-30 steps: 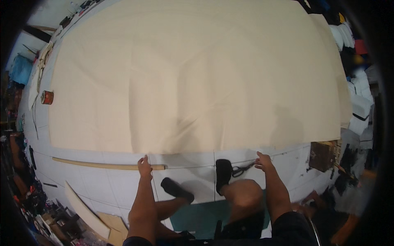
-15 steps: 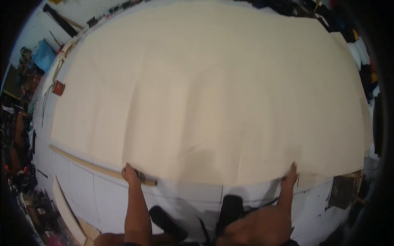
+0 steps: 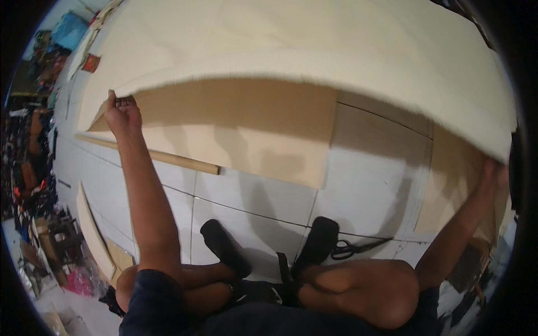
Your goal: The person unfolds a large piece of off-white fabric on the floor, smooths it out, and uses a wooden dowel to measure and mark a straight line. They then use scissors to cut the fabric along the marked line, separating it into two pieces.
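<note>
A large cream fabric sheet (image 3: 291,39) spreads over the floor, its near edge lifted in a long arc. My left hand (image 3: 124,115) is closed on this edge at the left, thumb up and fingers curled under. At the far right my right hand (image 3: 494,175), somewhat blurred, grips the same edge. Beneath the raised sheet lies a flat tan sheet (image 3: 269,148), and another tan piece (image 3: 443,196) shows below my right hand.
A brown tube (image 3: 185,162) lies on the white tiled floor (image 3: 370,185) below the tan sheet. Black scissors (image 3: 358,248) rest beside my right foot (image 3: 318,241). An orange-red container (image 3: 91,63) and a blue bag (image 3: 69,31) stand at the upper left. Clutter lines the left side.
Both hands have moved apart and up with the fabric edge, which was lying low. The flat tan sheet and more floor are now exposed beneath it. The scissors show more fully.
</note>
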`<state>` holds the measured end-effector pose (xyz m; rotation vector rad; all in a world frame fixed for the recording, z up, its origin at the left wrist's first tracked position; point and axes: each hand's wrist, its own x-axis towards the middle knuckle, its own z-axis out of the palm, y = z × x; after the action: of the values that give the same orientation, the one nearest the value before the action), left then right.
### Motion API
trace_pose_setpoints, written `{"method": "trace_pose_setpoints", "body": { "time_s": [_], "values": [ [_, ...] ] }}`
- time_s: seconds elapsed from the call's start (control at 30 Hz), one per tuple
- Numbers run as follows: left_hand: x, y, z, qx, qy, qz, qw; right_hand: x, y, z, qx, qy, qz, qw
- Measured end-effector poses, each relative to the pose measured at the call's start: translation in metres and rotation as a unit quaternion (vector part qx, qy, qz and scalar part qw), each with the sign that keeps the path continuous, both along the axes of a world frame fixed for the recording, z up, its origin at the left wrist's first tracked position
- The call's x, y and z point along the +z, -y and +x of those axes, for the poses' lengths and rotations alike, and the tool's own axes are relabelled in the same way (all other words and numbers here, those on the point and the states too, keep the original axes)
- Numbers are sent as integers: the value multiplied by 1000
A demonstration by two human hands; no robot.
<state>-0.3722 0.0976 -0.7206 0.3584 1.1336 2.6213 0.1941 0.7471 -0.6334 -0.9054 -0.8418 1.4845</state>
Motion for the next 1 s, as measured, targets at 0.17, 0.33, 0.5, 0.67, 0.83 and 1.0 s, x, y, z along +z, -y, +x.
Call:
{"method": "trace_pose_setpoints", "body": {
  "time_s": [0.17,0.33,0.5,0.67,0.83,1.0],
  "values": [
    [-111,-27,100,241,118,-132,954,-142,56,114,-119,12,-51,991],
    [-199,-16,150,233,258,-322,881,-308,107,135,15,124,-246,961],
    [-168,-28,166,231,306,-432,816,-307,90,133,-20,273,-223,936],
    [-163,-28,165,210,320,-475,792,-317,89,143,-54,336,-249,907],
    [-184,-8,157,175,294,-503,794,-325,110,146,-37,333,-254,907],
    [-227,53,124,-52,-101,-878,465,-318,131,146,46,345,-213,913]
  ]
}}
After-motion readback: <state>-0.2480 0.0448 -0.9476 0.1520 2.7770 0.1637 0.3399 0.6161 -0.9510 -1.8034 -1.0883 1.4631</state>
